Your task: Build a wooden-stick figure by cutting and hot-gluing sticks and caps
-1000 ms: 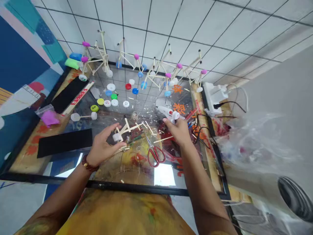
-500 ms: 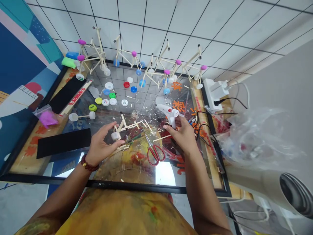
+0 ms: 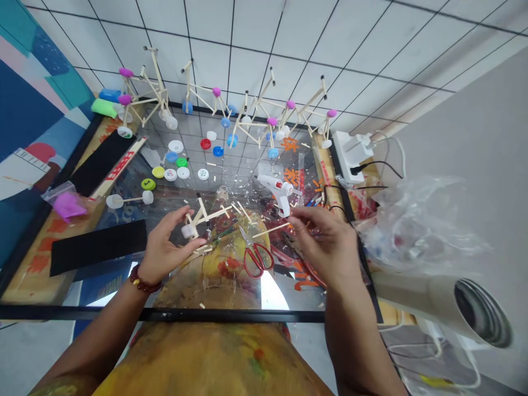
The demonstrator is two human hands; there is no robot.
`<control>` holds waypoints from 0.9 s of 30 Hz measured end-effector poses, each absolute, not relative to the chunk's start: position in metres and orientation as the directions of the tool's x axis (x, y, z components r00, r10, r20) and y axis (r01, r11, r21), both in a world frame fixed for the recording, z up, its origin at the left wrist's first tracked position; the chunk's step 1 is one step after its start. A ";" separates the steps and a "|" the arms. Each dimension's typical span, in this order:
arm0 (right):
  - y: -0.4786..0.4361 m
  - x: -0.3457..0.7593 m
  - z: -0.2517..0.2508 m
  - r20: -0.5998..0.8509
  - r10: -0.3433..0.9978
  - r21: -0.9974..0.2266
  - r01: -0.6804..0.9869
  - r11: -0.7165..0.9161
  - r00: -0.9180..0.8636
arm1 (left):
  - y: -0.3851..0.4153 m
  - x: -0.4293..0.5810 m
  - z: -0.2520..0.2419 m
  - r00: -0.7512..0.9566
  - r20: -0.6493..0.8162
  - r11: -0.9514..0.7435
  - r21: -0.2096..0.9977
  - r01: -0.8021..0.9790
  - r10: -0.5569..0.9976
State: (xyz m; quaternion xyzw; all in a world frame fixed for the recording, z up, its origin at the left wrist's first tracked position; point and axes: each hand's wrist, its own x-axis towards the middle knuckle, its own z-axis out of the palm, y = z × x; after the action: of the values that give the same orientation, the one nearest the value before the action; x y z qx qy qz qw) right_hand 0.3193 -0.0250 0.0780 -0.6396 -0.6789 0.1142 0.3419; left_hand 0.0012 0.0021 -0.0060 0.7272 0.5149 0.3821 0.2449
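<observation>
My left hand (image 3: 165,247) is closed on a small stick frame (image 3: 202,215) with a white bottle cap (image 3: 187,231) at its near end, low over the glass table (image 3: 173,314). A white glue gun (image 3: 277,190) stands on the glass by itself. My right hand (image 3: 325,236) hovers just right of and below it, fingers spread and holding nothing. Red-handled scissors (image 3: 253,257) lie between my two hands. Loose wooden sticks (image 3: 270,230) lie scattered around them.
Several finished stick-and-cap models (image 3: 264,118) line the table's far edge. Coloured bottle caps (image 3: 177,165) and a two-cap axle (image 3: 127,199) lie at mid left, with black strips (image 3: 97,246). A white power strip (image 3: 348,154), cables, a plastic bag (image 3: 416,231) and a roll (image 3: 449,300) crowd the right.
My right hand has let go of the glue gun and drawn back to the right and toward me with its fingers open. The left hand keeps hold of the stick frame.
</observation>
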 end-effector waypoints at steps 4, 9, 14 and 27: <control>-0.002 0.290 0.066 0.085 0.983 -0.458 0.870 0.182 -0.161 | 0.002 0.002 -0.003 0.174 0.309 -0.352 0.745 0.566 0.935; 0.032 0.264 0.044 -0.120 0.984 -0.243 0.965 0.102 -0.135 | 0.002 0.004 -0.001 0.186 0.317 -0.365 0.742 0.562 0.930; 0.048 0.257 0.032 -0.214 0.971 -0.197 0.978 0.062 -0.104 | 0.003 0.004 -0.001 0.192 0.317 -0.368 0.730 0.575 0.929; 0.036 0.279 0.004 -0.212 0.964 -0.963 0.202 -0.179 -0.158 | 0.004 0.004 -0.001 0.181 0.281 -0.333 0.756 0.563 0.943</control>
State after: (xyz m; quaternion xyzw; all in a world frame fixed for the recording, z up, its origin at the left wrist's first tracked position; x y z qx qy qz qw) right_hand 0.2786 0.0358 0.0042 -0.5447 -0.5351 0.5411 0.3524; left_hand 0.0042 0.0037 -0.0012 0.7254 0.5189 0.3747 0.2533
